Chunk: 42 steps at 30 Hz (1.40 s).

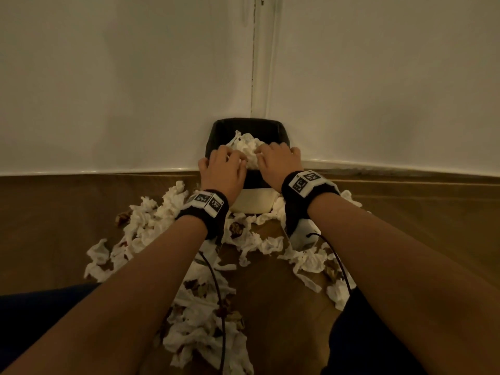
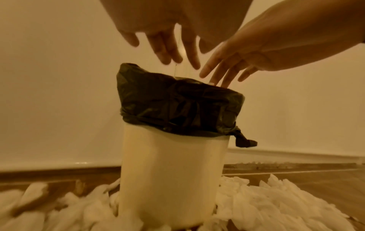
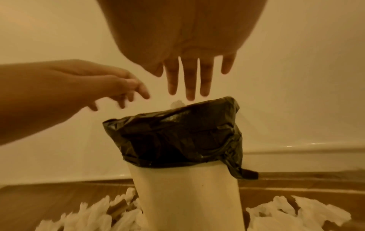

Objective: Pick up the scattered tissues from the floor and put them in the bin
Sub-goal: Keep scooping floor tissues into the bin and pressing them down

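Note:
A white bin (image 1: 253, 203) with a black liner (image 1: 243, 125) stands in the corner of the room. A heap of white tissues (image 1: 247, 147) fills its mouth. My left hand (image 1: 226, 161) and right hand (image 1: 270, 158) are side by side over that heap, palms down. In the left wrist view my left hand (image 2: 166, 50) has straight, spread fingers just above the liner (image 2: 177, 106). In the right wrist view my right hand (image 3: 189, 81) is the same, and holds nothing. Many crumpled tissues (image 1: 151, 220) lie scattered on the floor around the bin.
The bin sits against white walls with a skirting board (image 1: 81, 169). The wooden floor (image 1: 40, 226) carries tissue piles left (image 1: 102, 255), right (image 1: 311, 261) and near me (image 1: 205, 328). Brown scraps lie among them. Thin black cables (image 1: 216, 288) hang from my wrist bands.

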Each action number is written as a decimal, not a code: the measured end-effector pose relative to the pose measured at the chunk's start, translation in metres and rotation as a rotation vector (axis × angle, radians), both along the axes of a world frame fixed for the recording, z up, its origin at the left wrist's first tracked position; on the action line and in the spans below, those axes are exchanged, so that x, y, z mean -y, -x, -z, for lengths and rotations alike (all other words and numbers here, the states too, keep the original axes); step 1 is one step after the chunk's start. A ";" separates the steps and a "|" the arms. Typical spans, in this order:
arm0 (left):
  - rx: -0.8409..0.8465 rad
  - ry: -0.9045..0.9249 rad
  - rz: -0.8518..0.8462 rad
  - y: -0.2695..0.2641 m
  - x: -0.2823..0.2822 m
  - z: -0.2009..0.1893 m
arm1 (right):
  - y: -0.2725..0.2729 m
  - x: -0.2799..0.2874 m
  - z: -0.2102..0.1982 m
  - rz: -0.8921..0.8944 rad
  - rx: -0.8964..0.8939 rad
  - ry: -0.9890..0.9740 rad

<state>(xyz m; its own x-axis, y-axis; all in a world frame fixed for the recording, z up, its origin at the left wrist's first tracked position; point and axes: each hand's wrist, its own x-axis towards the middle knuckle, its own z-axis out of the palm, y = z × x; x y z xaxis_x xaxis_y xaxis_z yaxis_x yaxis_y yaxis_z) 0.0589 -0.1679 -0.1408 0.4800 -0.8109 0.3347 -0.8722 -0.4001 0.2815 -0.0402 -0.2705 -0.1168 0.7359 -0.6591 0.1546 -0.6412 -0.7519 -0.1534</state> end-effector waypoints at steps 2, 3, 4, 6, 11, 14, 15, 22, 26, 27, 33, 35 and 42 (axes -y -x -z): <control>-0.023 0.118 -0.010 0.007 -0.011 0.007 | 0.004 0.003 -0.003 0.091 0.157 0.030; -0.029 0.149 -0.006 0.011 -0.017 0.013 | 0.006 0.004 -0.004 0.142 0.235 0.018; -0.037 0.157 0.003 0.015 -0.022 0.020 | 0.009 0.005 -0.003 0.195 0.306 -0.009; -0.060 0.115 0.035 0.022 -0.032 0.037 | 0.016 0.005 0.003 0.310 0.422 -0.101; -0.279 -0.142 0.111 0.038 -0.047 0.081 | 0.031 -0.003 0.040 0.553 0.459 -0.447; -0.338 -0.377 0.190 0.045 -0.047 0.101 | 0.031 -0.009 0.064 0.577 0.268 -0.530; -0.339 -0.439 0.207 0.046 -0.047 0.108 | 0.031 -0.012 0.073 0.566 0.208 -0.546; -0.232 -0.748 0.289 0.044 -0.041 0.158 | 0.042 -0.030 0.126 0.565 0.023 -0.631; -0.156 -0.850 0.339 0.041 -0.043 0.175 | 0.038 -0.029 0.131 0.507 -0.024 -0.614; -0.163 -0.881 0.346 0.040 -0.044 0.176 | 0.038 -0.030 0.132 0.496 -0.033 -0.613; -0.270 -0.811 0.305 0.037 -0.049 0.171 | 0.043 -0.033 0.141 0.453 -0.086 -0.628; -0.353 -0.752 0.224 0.034 -0.050 0.167 | 0.044 -0.035 0.141 0.433 -0.101 -0.626; -0.888 -0.282 -0.158 0.031 -0.052 0.152 | 0.044 -0.043 0.146 0.343 -0.184 -0.618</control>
<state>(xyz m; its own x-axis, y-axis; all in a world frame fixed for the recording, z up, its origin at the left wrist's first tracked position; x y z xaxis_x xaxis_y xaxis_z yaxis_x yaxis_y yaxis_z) 0.0277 -0.1159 -0.2932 0.5764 -0.7100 -0.4045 -0.3148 -0.6498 0.6919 -0.0846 -0.2274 -0.2627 0.4502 -0.7845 -0.4265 -0.8815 -0.3145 -0.3522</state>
